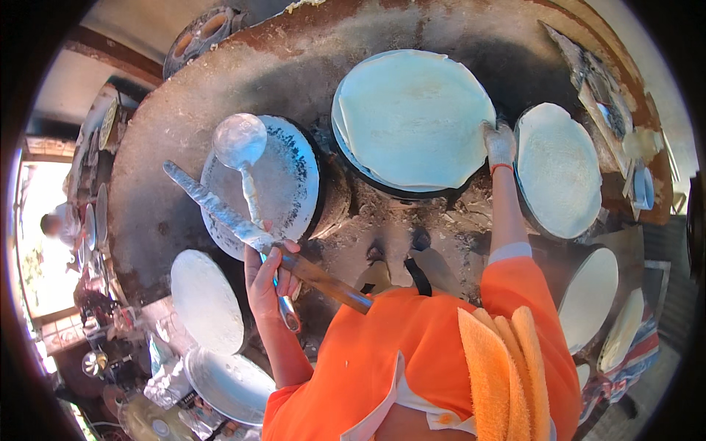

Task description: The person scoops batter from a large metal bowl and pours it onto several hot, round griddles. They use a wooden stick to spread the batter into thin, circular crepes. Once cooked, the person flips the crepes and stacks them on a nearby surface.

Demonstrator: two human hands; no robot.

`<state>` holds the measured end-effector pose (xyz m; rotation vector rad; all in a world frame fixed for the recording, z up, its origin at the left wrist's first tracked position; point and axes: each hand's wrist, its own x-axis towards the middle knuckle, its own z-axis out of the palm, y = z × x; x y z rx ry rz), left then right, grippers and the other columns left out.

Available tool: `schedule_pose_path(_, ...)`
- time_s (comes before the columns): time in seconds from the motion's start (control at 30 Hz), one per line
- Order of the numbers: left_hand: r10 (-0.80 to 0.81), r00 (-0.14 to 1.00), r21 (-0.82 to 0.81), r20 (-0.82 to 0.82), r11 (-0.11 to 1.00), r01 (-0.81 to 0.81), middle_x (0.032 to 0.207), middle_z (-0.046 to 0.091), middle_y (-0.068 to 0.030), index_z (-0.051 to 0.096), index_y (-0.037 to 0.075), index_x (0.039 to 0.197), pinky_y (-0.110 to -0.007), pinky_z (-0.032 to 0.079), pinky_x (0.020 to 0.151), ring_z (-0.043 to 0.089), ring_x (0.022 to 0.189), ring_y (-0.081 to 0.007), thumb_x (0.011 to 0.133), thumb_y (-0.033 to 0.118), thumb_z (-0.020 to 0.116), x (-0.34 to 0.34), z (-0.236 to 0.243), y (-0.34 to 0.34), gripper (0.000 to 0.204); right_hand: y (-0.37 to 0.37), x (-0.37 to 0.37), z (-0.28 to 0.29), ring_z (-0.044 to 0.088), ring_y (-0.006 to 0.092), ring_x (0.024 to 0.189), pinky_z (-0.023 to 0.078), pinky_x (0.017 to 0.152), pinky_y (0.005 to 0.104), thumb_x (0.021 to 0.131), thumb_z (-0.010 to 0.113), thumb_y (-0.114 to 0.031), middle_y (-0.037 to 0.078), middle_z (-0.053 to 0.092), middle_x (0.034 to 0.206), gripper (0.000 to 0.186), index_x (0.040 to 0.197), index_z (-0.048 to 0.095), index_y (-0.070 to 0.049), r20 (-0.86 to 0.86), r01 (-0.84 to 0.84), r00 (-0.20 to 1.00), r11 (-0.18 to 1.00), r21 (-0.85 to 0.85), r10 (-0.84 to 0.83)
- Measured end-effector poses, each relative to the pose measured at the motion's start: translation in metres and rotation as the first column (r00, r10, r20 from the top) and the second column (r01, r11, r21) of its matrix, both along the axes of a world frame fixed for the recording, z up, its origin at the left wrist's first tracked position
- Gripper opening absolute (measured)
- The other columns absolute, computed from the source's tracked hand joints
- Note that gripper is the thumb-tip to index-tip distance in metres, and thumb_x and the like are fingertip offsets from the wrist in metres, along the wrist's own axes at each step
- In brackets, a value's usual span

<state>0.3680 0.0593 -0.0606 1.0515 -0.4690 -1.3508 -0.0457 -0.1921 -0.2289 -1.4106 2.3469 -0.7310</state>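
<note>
My left hand (268, 279) is closed round a wooden stick (323, 278) with a batter-coated upper end and a ladle (239, 138), whose round head hangs over the left griddle (287, 176), its surface whitish with dark specks. My right hand (498, 147), in a pale glove, is at the right edge of the large middle griddle, fingers curled on the rim of a thin, pale round sheet (412, 117) covering it. Just right of that hand lies another round griddle covered with a pale sheet (557, 169).
More pale discs (206, 301) (588, 298) stand low on both sides. A white basin (224, 386) sits at lower left. Boards (599, 103) lie at the back right of the sooty worktop (162, 213). Another person (62, 224) is at far left, by a bright opening.
</note>
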Motion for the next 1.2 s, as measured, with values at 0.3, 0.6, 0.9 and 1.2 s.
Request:
schedule_pose_path(0.3, 0.014, 1.000, -0.004, 0.020, 1.000, -0.014, 0.094, 0.058, -0.0183, 0.026, 0.004, 0.132, -0.019, 0.030, 0.033, 0.035, 0.036, -0.0055, 0.089, 0.002, 0.040, 0.022, -0.006, 0.001, 0.045, 0.010, 0.056, 0.059, 0.059, 0.0345, 0.087, 0.047, 0.076, 0.0395, 0.082, 0.052, -0.030, 0.017, 0.062, 0.095, 0.029, 0.095, 0.061, -0.005, -0.351, -0.209, 0.933, 0.916, -0.344, 0.081)
schedule_pose_path(0.6, -0.017, 0.999, -0.027, 0.031, 0.999, 0.018, 0.094, 0.059, -0.0182, 0.029, 0.006, 0.130, -0.019, 0.030, 0.034, 0.034, 0.035, -0.0053, 0.090, 0.003, 0.041, 0.053, -0.016, -0.003, 0.042, 0.025, 0.136, 0.144, 0.060, 0.0368, 0.081, 0.048, 0.073, 0.0434, 0.083, 0.050, -0.031, 0.019, 0.062, 0.088, 0.031, 0.092, 0.060, -0.003, -0.393, -0.215, 0.918, 0.895, -0.390, 0.049)
schedule_pose_path(0.9, -0.140, 0.989, 0.030, -0.048, 0.990, 0.141, 0.093, 0.059, -0.0176, 0.029, 0.005, 0.129, -0.020, 0.029, 0.034, 0.033, 0.036, -0.0051, 0.090, 0.004, 0.042, 0.051, -0.032, -0.046, 0.042, -0.072, 0.083, 0.197, 0.058, 0.0316, 0.095, 0.045, 0.084, 0.0381, 0.077, 0.057, -0.035, 0.023, 0.061, 0.100, 0.043, 0.103, 0.061, -0.001, -0.467, -0.318, 0.861, 0.931, -0.180, 0.204)
schedule_pose_path(1.2, -0.115, 0.990, 0.072, 0.077, 0.991, 0.110, 0.091, 0.059, -0.0153, 0.036, 0.005, 0.129, -0.018, 0.027, 0.033, 0.031, 0.036, -0.0038, 0.088, 0.004, 0.045, 0.027, -0.035, -0.060, 0.041, -0.079, -0.031, 0.288, 0.060, 0.0295, 0.087, 0.046, 0.079, 0.0352, 0.076, 0.058, -0.029, 0.017, 0.063, 0.094, 0.040, 0.102, 0.059, 0.001, -0.860, -0.724, 0.454, 0.658, -0.205, 0.231)
